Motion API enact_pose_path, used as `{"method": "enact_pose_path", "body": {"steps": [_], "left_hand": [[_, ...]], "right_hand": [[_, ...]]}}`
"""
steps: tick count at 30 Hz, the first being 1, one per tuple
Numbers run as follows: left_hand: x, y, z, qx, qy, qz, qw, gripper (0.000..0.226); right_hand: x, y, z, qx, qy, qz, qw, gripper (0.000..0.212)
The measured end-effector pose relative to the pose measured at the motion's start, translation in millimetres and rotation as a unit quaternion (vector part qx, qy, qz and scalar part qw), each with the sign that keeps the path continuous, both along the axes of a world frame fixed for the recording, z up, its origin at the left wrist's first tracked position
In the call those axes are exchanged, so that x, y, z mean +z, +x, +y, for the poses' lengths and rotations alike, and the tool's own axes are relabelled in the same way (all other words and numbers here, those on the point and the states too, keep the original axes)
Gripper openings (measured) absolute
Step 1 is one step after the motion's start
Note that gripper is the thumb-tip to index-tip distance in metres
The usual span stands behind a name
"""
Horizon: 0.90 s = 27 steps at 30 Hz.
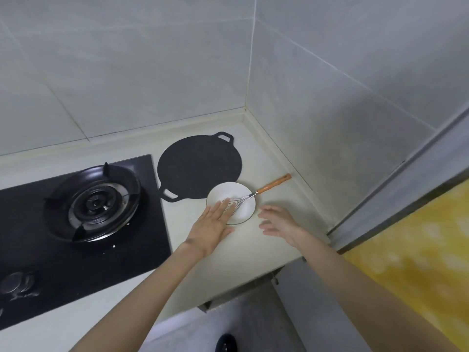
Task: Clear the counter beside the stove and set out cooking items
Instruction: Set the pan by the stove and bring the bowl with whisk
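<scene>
A white bowl (241,196) stands on the pale counter (274,250) to the right of the stove. A wire whisk (264,190) with a wooden handle leans in it, handle pointing toward the right wall. Behind the bowl lies a flat black griddle pan (198,166) with two loop handles. My left hand (210,224) is flat, fingers straight, its fingertips over the bowl's near left rim. My right hand (281,222) hovers just right of the bowl, fingers spread and relaxed, holding nothing.
A black gas stove (83,232) with one burner ring (92,201) fills the left side, a knob (15,283) at its front. Tiled walls close the corner behind and to the right. The counter's front edge drops to a grey floor; a yellow surface (411,250) lies at right.
</scene>
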State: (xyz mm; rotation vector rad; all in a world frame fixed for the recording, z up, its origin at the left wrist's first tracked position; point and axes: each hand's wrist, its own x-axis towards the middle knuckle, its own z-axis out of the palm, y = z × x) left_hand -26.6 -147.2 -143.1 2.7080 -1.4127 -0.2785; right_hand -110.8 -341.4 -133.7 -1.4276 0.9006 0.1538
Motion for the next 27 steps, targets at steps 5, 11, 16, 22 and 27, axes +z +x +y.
{"method": "enact_pose_path", "body": {"steps": [5,11,16,22,27], "left_hand": [[22.6,-37.5,-8.3,0.002,-0.031,-0.015,0.999,0.061],[35.0,-103.0,-28.1,0.017,-0.101,0.005,0.995,0.051],[33.1,-169.4,-43.3,0.026,-0.110,0.024,0.993,0.050],[21.6,-236.2,-53.9,0.048,-0.076,0.068,0.994,0.050],[10.8,-268.0,-49.9,0.064,-0.037,0.089,0.993,0.052]], "right_hand": [[4.4,-52.1,-15.7,-0.020,-0.064,-0.026,0.997,0.024],[-1.3,-133.0,-40.8,-0.012,-0.193,-0.030,0.981,0.025],[-9.2,-203.0,-58.0,0.029,-0.268,-0.003,0.963,0.032],[-43.2,-277.1,-72.2,0.147,-0.265,0.104,0.947,0.053],[-60.4,-311.5,-69.5,0.242,-0.267,0.171,0.917,0.067]]}}
